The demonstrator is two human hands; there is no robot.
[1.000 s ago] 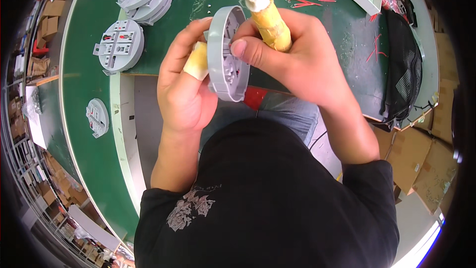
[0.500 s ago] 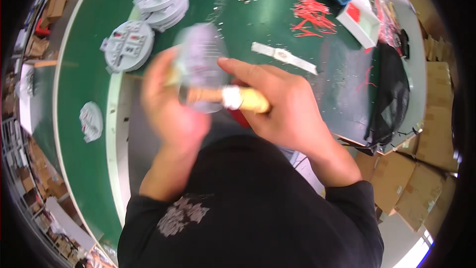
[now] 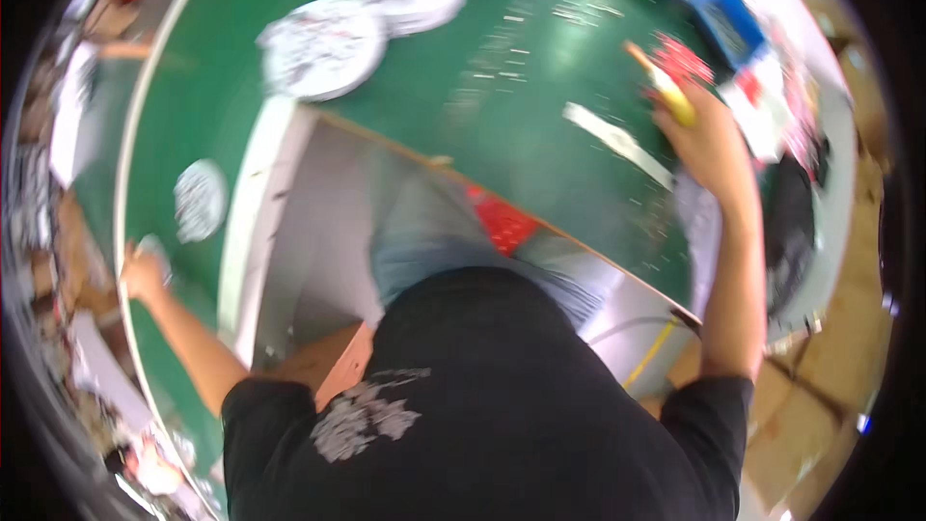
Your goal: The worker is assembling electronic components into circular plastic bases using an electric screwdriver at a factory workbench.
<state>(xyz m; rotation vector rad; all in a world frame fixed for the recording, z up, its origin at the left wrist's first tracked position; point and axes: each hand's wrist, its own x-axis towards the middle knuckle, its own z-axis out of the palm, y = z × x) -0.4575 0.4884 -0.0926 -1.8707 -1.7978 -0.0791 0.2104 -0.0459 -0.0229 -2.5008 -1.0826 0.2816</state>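
Out at the far left my left hand (image 3: 142,278) is stretched over the green belt. Its fingers close around the edge of a pale round part (image 3: 154,253), blurred and partly hidden by the hand. My right hand (image 3: 707,140), above the right side of the green table, grips a soldering iron (image 3: 670,95) by its yellow handle. The iron's brownish barrel points away to the upper left, near a heap of red wires (image 3: 680,58). A white strip (image 3: 617,143) lies on the table just left of that hand.
Stacked round grey-white housings (image 3: 323,48) stand at the table's upper left. Another part (image 3: 201,201) rests on the belt. Small metal pieces (image 3: 588,5) are scattered farther back. Blue bins (image 3: 728,24) and a black mesh bag (image 3: 791,222) line the right side.
My hands have moved apart. The left one has carried the pale round part from the middle to the far left belt; the right has swung rightward with the soldering iron. The view has shifted.
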